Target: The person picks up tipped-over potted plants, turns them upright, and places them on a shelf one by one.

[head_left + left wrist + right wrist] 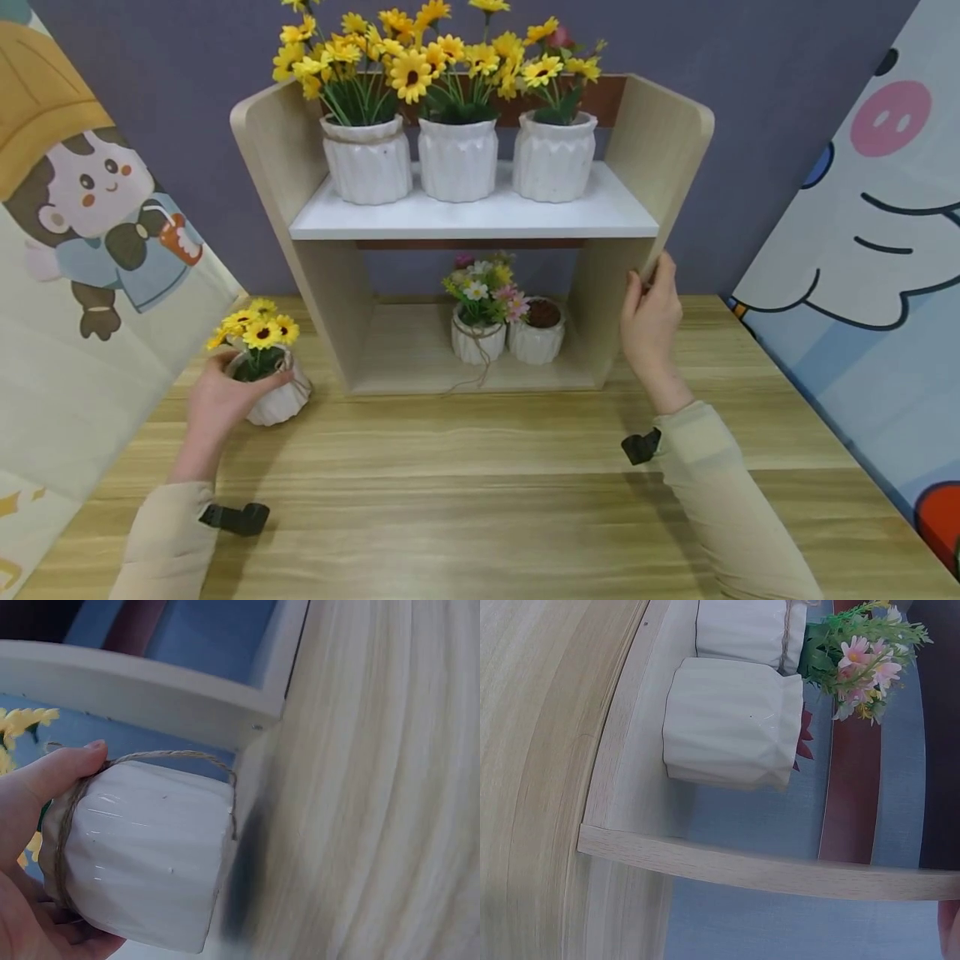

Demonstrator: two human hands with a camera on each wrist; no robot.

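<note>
My left hand (213, 393) grips a white ceramic flowerpot (283, 398) of yellow sunflowers (262, 333) around its rim, thumb on the near side. Twine circles the pot's neck, as the left wrist view shows. The pot tilts close to the tabletop, left of a two-tier wooden shelf (472, 227). With my right hand (652, 321) I hold the front edge of the shelf's right side panel (667, 150). Only a sliver of that hand's fingers (950, 922) appears in the right wrist view, beside the panel.
Three white pots of yellow flowers (459, 162) line the shelf's upper board. Below stand a twine-tied pot of mixed flowers (478, 342) and a white pot with brown filling (537, 340). Cartoon-printed panels (105, 192) flank the wooden table (450, 500).
</note>
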